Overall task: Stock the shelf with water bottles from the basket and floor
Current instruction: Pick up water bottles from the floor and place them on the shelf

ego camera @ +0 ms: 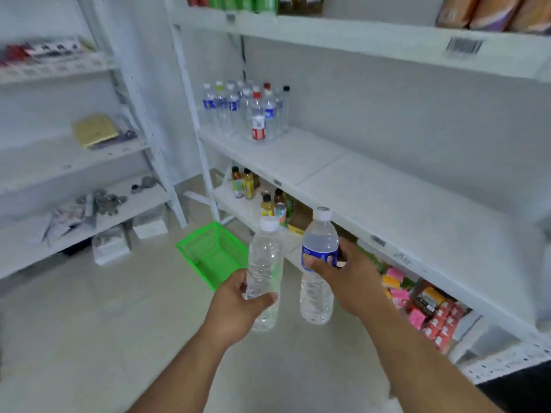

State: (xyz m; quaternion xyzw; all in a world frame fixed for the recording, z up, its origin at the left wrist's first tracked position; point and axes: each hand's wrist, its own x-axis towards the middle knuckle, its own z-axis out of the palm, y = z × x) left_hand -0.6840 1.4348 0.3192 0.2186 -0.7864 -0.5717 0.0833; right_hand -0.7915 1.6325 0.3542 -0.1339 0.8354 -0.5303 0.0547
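- Head view: the left hand (238, 299) is wrapped round the lower body of a plain water bottle (264, 272), and the right hand (343, 272) is clamped on the label band of a blue-label bottle (318, 263); both bottles are upright and just beside each other, clear of the floor.
- At 12 o'clock from the hands, a cluster of bottles (247, 110) already stands at the far left end of the middle shelf (387, 198); roughly 10 caps show, though the exact count is blurred.
- The green basket (213, 253) sits on the floor at 11 o'clock, tipped, and looks empty inside.
- No other loose bottles show on the visible floor.
- Judgement: the task looks nearly done, with these 2 bottles left to place.
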